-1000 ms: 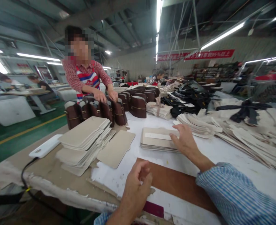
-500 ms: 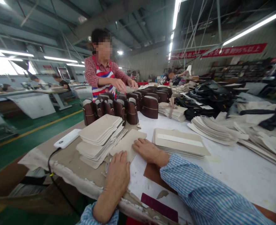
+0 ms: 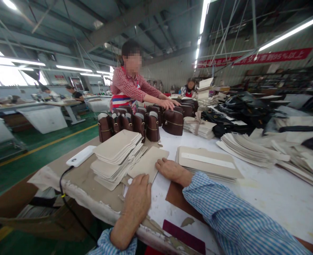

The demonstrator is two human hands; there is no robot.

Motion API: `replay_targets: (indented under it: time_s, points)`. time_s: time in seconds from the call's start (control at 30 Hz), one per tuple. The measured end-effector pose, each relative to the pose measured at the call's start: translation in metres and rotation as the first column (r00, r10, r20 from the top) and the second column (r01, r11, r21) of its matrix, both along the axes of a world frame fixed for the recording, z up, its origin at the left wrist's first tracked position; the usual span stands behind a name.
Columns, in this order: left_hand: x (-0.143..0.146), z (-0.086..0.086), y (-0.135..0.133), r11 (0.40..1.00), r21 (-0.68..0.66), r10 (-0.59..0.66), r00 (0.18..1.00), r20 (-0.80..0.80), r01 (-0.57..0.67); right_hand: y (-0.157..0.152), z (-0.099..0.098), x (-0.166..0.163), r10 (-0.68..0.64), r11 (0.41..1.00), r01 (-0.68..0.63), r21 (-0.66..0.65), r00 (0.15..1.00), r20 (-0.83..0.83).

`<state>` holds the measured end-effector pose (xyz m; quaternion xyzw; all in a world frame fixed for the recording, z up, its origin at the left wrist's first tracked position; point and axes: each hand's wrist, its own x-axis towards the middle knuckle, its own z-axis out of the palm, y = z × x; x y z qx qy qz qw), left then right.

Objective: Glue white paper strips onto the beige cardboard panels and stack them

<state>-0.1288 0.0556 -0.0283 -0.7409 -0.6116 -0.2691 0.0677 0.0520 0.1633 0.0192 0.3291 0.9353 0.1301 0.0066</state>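
A flat beige panel [image 3: 150,160] lies on the table between my hands, its left side close to a stepped pile of beige panels [image 3: 116,147]. My left hand [image 3: 137,194] is at its near edge, fingers together and bent over the edge. At the right edge, my right hand [image 3: 173,171] has its fingers curled against the panel; the thumb's grip is hidden. Just right of that hand sits a neat stack of beige panels [image 3: 208,159] with a white strip [image 3: 206,160] on top. A brown sheet [image 3: 183,198] lies partly under my right forearm.
Brown zippered bags [image 3: 139,125] stand in rows beyond the piles, where a co-worker [image 3: 131,83] touches one. A white power bank [image 3: 80,156] with a black cable lies left. A dark purple strip [image 3: 184,235] is near the front edge. Fanned panels [image 3: 246,148] lie right.
My right hand has drawn back from the top of the panel to its right edge, fingers more curled. The co-worker has leaned right and reached onto a brown bag. The view shifted slightly.
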Motion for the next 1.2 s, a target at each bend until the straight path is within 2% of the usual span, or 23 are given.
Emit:
replay_targets:
  time_s: [0.2,0.43,0.53,0.63,0.77,0.93,1.07,1.2]
  points:
    - [-0.007,0.001,0.0,0.999,0.02,-0.024,1.0,0.012,0.024,0.003,-0.002,0.002,-0.01,1.0,0.01,0.002,0.999,-0.032]
    - [-0.021,0.006,0.018,0.999,0.02,0.035,0.999,-0.001,-0.035,-0.008,0.0,0.005,0.0,1.0,-0.002,-0.016,0.997,-0.076]
    - [-0.028,0.014,0.006,1.0,0.005,0.029,0.999,-0.016,-0.029,-0.02,0.001,0.006,0.029,0.999,-0.033,-0.041,0.995,-0.094]
    - [-0.035,0.019,-0.021,1.0,-0.011,0.018,0.999,-0.032,-0.018,-0.036,0.002,0.008,0.09,0.992,-0.099,-0.076,0.99,-0.111]
    - [-0.042,0.012,-0.05,0.995,-0.095,-0.007,0.997,-0.072,0.0,-0.06,0.008,0.006,0.144,0.983,-0.156,-0.096,0.982,-0.125]
    - [-0.043,0.005,-0.054,0.997,-0.079,-0.031,0.995,-0.09,0.024,-0.093,0.01,-0.007,0.196,0.958,-0.237,-0.162,0.952,-0.234]
    - [-0.038,0.017,-0.054,0.997,-0.072,-0.035,0.999,-0.032,0.032,-0.115,0.01,-0.009,0.19,0.946,-0.243,-0.214,0.951,-0.243]
    - [-0.034,0.023,-0.057,0.993,-0.119,-0.015,1.0,0.017,0.017,-0.129,0.021,-0.008,0.1,0.935,-0.18,-0.305,0.96,-0.26]
